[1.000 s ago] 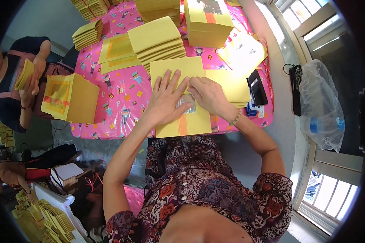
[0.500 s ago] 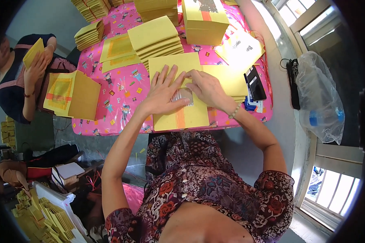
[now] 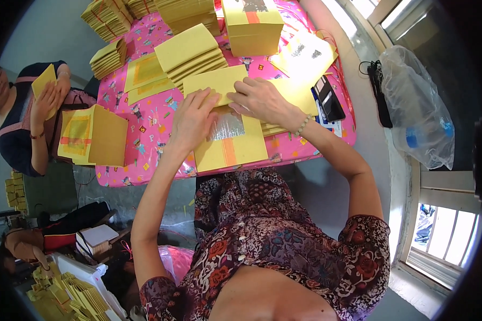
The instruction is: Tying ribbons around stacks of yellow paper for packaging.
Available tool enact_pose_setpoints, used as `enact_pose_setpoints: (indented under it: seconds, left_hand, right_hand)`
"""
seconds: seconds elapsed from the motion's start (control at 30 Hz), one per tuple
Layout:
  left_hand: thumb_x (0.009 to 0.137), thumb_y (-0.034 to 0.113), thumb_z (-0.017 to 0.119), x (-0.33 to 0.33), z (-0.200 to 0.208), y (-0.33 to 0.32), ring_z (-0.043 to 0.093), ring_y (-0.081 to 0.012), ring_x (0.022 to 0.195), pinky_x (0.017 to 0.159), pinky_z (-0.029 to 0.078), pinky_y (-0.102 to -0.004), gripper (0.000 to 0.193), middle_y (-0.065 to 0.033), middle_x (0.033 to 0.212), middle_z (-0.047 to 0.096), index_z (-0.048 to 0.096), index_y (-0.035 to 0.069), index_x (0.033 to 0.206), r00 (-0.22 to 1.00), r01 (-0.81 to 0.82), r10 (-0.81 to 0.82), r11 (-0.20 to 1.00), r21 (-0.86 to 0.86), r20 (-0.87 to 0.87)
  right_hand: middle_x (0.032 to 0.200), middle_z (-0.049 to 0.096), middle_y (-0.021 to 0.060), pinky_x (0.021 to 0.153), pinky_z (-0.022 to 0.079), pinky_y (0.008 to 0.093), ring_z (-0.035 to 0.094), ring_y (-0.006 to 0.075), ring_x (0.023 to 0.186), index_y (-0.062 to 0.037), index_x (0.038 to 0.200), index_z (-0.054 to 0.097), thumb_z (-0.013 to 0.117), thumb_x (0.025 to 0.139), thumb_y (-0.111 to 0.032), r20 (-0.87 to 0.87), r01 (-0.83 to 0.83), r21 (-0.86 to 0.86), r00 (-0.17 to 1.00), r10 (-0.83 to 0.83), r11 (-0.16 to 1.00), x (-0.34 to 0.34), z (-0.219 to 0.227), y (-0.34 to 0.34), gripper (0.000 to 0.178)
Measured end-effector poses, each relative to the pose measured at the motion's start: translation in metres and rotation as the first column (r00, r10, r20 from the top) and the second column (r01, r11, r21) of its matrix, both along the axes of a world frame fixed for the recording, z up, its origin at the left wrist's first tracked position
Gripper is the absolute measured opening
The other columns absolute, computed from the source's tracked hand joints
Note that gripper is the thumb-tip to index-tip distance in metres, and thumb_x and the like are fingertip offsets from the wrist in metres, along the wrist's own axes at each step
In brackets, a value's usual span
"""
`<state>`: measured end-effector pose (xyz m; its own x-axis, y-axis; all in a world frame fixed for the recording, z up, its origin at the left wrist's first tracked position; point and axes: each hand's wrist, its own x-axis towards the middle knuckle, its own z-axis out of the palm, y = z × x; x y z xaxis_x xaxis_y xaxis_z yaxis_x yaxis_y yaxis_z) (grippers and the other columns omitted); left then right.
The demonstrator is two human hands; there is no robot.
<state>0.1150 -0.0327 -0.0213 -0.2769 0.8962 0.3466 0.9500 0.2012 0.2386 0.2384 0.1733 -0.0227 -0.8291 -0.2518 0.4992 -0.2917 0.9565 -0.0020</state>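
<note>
In front of me lies a yellow paper sheet (image 3: 251, 152) with a silver foil patch (image 3: 229, 128) and an orange band (image 3: 228, 151). Its far part is folded toward me above the patch. My left hand (image 3: 193, 120) grips the fold at its left side, fingers bent over the paper. On the right, my right hand (image 3: 265, 104) is closed with curled fingers at the same folded edge. Several more yellow sheets (image 3: 300, 104) lie beside it, partly under my right forearm. Beyond the sheet stands a pile of folded yellow papers (image 3: 190, 48).
A pink patterned cloth (image 3: 144, 160) covers the table. Tall yellow stacks (image 3: 254, 37) stand at the far side. A black phone (image 3: 329, 101) rests near the right edge. On the left, another person (image 3: 24, 107) holds folded yellow paper (image 3: 44, 83), near another yellow stack (image 3: 110, 134).
My left hand has drawn its spread fingers in and bent them over the folded edge, uncovering more of the foil patch. My right hand has shifted slightly along the fold. The view has shifted a little.
</note>
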Motion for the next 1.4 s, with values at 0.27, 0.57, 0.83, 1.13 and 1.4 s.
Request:
enact_pose_setpoints:
  seconds: [0.27,0.57,0.83,1.13,1.4]
  left_hand:
    - [0.079,-0.001,0.064,0.000,-0.005,0.009,0.066,-0.0310,0.112,0.095,0.053,-0.0415,0.050,-0.0128,0.122,0.069,0.064,0.009,0.128,0.968,-0.016,0.079,0.967,0.255,-0.240]
    - [0.083,0.003,0.060,0.024,0.007,0.023,0.066,-0.0301,0.114,0.098,0.052,-0.0429,0.047,-0.0120,0.125,0.068,0.064,0.009,0.129,0.949,0.021,0.077,0.953,0.303,-0.307]
    - [0.085,0.009,0.068,0.064,0.017,0.020,0.061,-0.0328,0.119,0.102,0.048,-0.0462,0.046,-0.0125,0.131,0.063,0.064,0.011,0.131,0.981,0.059,0.006,0.943,0.329,-0.194]
    - [0.084,0.005,0.070,0.074,-0.024,-0.027,0.062,-0.0340,0.117,0.099,0.049,-0.0441,0.036,-0.0138,0.123,0.067,0.070,0.008,0.120,0.967,-0.084,0.032,0.977,0.198,0.252]
    - [0.084,0.005,0.070,0.076,-0.029,-0.027,0.062,-0.0337,0.118,0.098,0.051,-0.0421,0.031,-0.0134,0.122,0.068,0.071,0.007,0.116,0.984,-0.061,0.020,0.973,0.222,0.180]
  right_hand:
    - [0.108,0.058,0.0173,0.081,0.054,0.0394,0.061,0.0325,0.097,-0.0037,0.130,0.054,0.067,0.092,-0.036,-0.086,0.286,-0.400,0.934,-0.347,0.870,0.004,0.014,0.000,0.052]
    - [0.121,0.062,0.0119,0.090,0.054,0.0316,0.063,0.0175,0.108,-0.0006,0.142,0.041,0.069,0.095,-0.016,0.405,0.423,-0.883,0.906,0.126,-0.204,0.035,0.030,0.022,0.057]
    - [0.120,0.065,0.0123,0.095,0.053,0.0299,0.064,0.0173,0.109,0.0007,0.144,0.040,0.066,0.094,-0.005,0.286,0.280,-0.919,0.958,0.022,-0.277,0.088,0.020,0.058,0.057]
    - [0.121,0.064,0.0149,0.094,0.050,0.0278,0.063,0.0180,0.111,0.0015,0.143,0.040,0.060,0.096,-0.004,0.452,0.421,-0.872,0.889,-0.077,-0.251,0.133,-0.026,0.086,0.051]
    - [0.115,0.066,0.0176,0.086,0.052,0.0326,0.067,0.0216,0.098,0.0023,0.138,0.044,0.062,0.094,-0.011,0.518,0.557,-0.811,0.826,-0.222,0.177,0.129,-0.056,0.082,0.049]
